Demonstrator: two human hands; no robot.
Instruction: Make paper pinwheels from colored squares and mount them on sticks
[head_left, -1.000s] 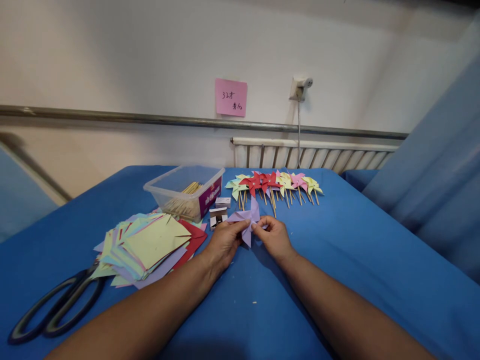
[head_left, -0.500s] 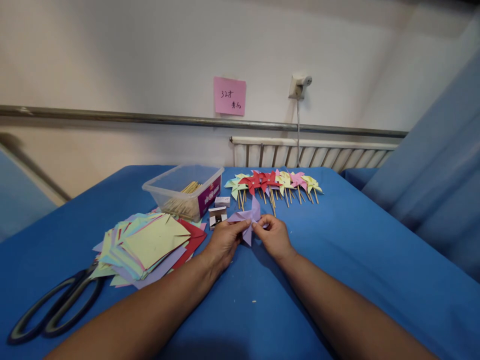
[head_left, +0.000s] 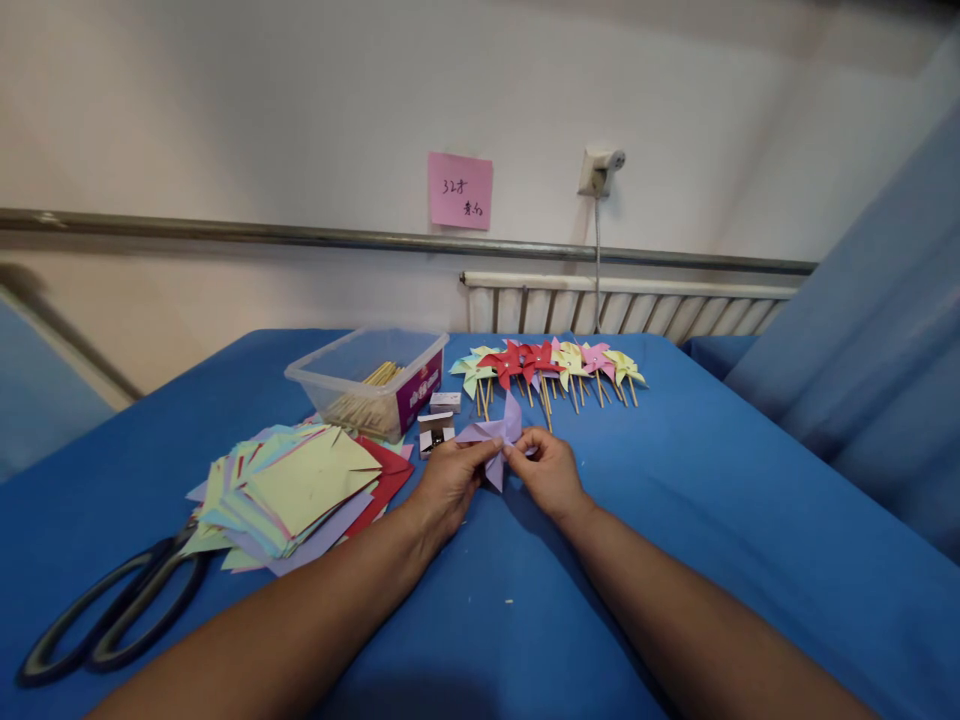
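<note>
While close, hands [head_left: 450,483] [head_left: 550,474] on lilac pinwheel [head_left: 511,424]

L hand [head_left: 448,485] & R hand [head_left: 553,475] pinch purple paper pinwheel [head_left: 480,432] nr its ctr. Behind: stick-mounted pinwheels [head_left: 538,362] on blue cloth [head_left: 720,530]. To L: plastic tub [head_left: 421,392] w/ wooden sticks [head_left: 367,403], sm. open box [head_left: 436,440], paper pile [head_left: 311,480], scissors [head_left: 154,580] partly under it.

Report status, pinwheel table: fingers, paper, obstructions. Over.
Left fingers and right fingers pinching purple paper pinwheel near centre. Pinwheel folded. Small open box close by left fingers.
</note>
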